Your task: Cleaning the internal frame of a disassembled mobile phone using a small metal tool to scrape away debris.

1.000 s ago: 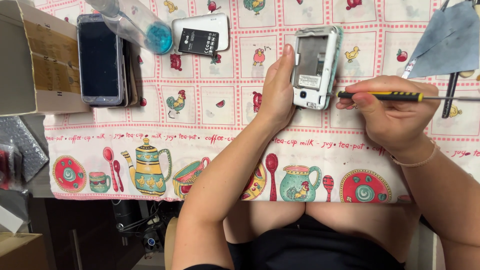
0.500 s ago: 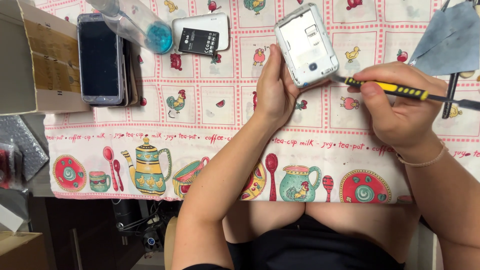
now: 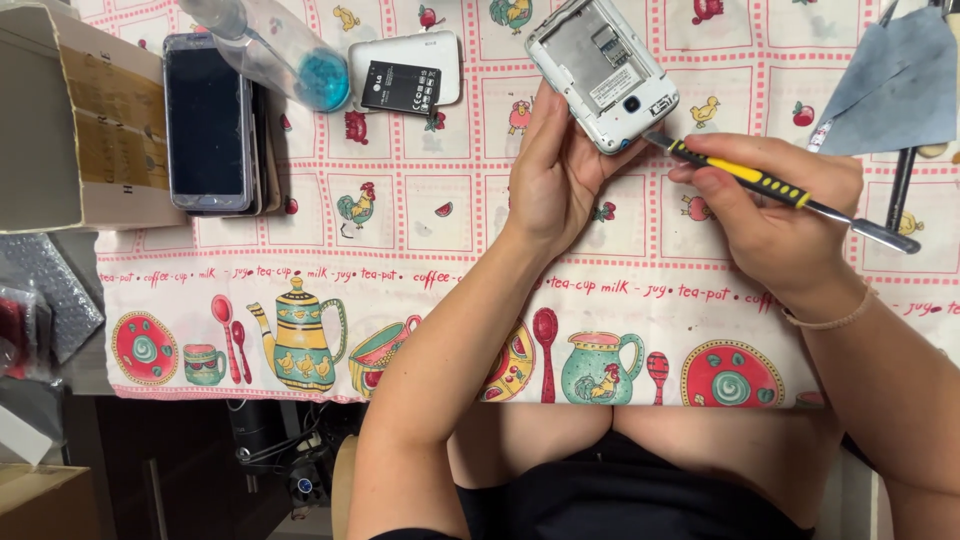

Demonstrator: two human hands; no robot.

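My left hand (image 3: pixel 553 172) grips a small white phone (image 3: pixel 600 68) with its back cover off, tilted so the empty battery bay faces up. My right hand (image 3: pixel 770 215) holds a yellow-and-black screwdriver (image 3: pixel 760 184), its tip touching the phone's lower corner. A black battery (image 3: pixel 399 87) rests on the white back cover (image 3: pixel 410 66) further left on the patterned tablecloth (image 3: pixel 400 250).
A dark smartphone (image 3: pixel 205 120) lies on a stack at the left, beside a cardboard box (image 3: pixel 70 130). A clear bottle with a blue cap (image 3: pixel 280 50) lies near it. A grey cloth (image 3: pixel 895 85) and a metal tool (image 3: pixel 900 185) are at the right.
The phone was lifted off the cloth, turned over and tilted. The screwdriver swung from level to slanted, and its tip now meets the phone's corner.
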